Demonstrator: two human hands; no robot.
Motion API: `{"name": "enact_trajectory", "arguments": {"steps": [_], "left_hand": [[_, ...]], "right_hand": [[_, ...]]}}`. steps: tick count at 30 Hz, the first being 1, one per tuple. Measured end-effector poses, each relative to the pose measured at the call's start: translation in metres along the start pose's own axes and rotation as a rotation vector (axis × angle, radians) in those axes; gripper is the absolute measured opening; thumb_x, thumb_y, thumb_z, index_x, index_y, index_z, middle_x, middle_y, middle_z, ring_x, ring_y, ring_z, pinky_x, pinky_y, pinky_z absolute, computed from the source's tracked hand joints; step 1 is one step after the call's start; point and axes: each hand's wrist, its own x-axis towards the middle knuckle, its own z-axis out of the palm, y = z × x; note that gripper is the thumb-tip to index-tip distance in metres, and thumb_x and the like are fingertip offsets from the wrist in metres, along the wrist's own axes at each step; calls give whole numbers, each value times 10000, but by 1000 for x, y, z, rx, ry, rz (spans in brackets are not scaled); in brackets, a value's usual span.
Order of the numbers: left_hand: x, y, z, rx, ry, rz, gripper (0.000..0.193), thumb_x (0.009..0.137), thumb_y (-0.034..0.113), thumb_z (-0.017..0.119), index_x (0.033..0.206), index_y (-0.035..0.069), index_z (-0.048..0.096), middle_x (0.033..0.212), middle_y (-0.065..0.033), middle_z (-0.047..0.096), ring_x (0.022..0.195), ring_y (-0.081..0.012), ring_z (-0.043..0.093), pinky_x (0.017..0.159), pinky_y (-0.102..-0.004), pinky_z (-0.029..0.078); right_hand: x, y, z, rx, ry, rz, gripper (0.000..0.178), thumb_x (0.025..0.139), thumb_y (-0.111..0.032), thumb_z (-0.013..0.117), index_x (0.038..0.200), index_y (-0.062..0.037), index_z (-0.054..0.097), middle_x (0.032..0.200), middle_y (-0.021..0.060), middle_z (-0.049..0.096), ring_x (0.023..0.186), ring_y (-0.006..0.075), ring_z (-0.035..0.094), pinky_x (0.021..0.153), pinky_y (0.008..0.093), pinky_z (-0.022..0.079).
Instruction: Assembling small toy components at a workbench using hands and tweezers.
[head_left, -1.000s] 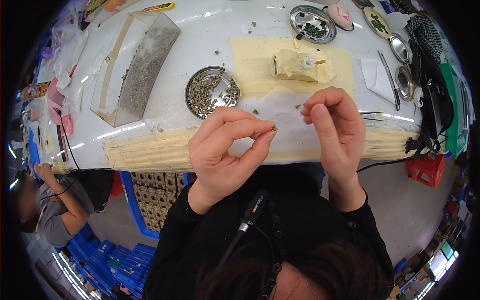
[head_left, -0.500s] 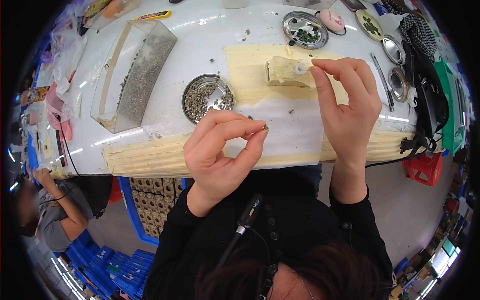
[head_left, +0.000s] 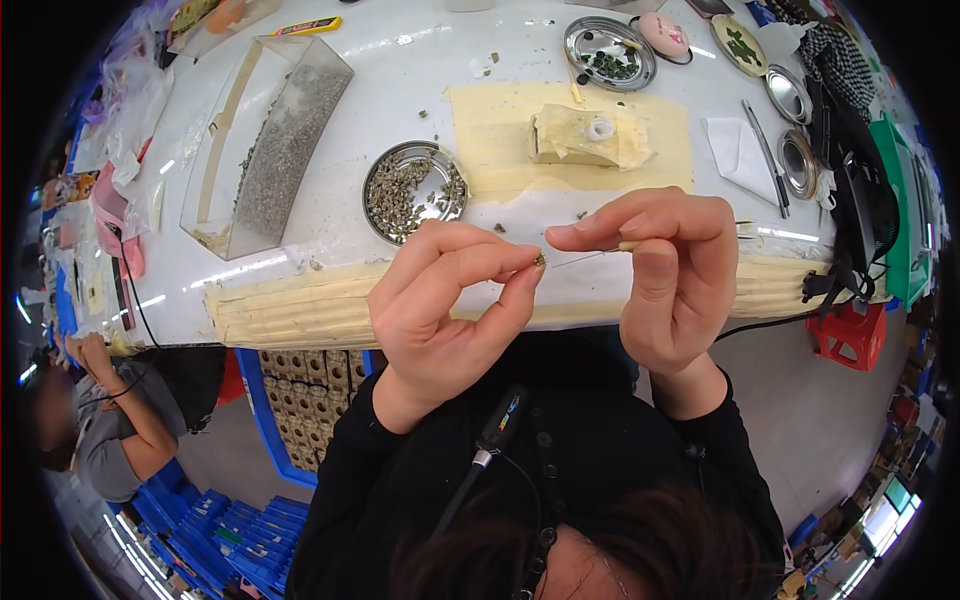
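Note:
Between thumb and forefinger my left hand (head_left: 435, 310) pinches a tiny metal part (head_left: 541, 259), brassy or greenish in colour. My right hand (head_left: 685, 285) is closed on a thin needle tool (head_left: 590, 258) with a pale yellow handle, its fine tip pointing left at the metal part. Whether tip and part touch is too small to tell. Beyond my left hand sits a round metal dish (head_left: 437, 190) of similar small parts. A tape-covered block (head_left: 565, 150) carrying a small white cup (head_left: 600, 130) rests on the yellow-taped area past my hands.
A clear box (head_left: 225, 150) of many tiny parts lies at left. Far right hold a steel plate (head_left: 580, 45) with dark green pieces, tweezers (head_left: 765, 160) and round metal lids (head_left: 797, 165). A blue crate (head_left: 265, 420) stands below the table edge. Another person (head_left: 130, 420) sits far left.
My right hand has come back from the white cup toward my left hand, and the needle tool now shows in it. My left hand has hardly moved and still pinches the part.

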Motion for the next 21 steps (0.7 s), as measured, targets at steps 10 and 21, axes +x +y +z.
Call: {"name": "enact_trajectory", "arguments": {"steps": [10, 21], "left_hand": [[1, -1, 1, 22, -4, 24, 192, 667, -125, 673, 838, -42, 647, 810, -101, 584, 733, -155, 551, 633, -238, 427], [3, -6, 2, 48, 50, 63, 199, 638, -69, 716, 819, 5, 676, 748, -80, 614, 638, -157, 586, 559, -241, 453]], "right_hand": [[-3, 3, 0, -49, -18, -28, 161, 931, -95, 496, 964, 56, 451, 872, 145, 596, 798, 196, 658, 688, 260, 533], [-2, 5, 2, -108, -6, -82, 134, 918, -81, 520, 949, 42, 476, 822, 146, 626, 759, 196, 661, 654, 253, 527]]}}
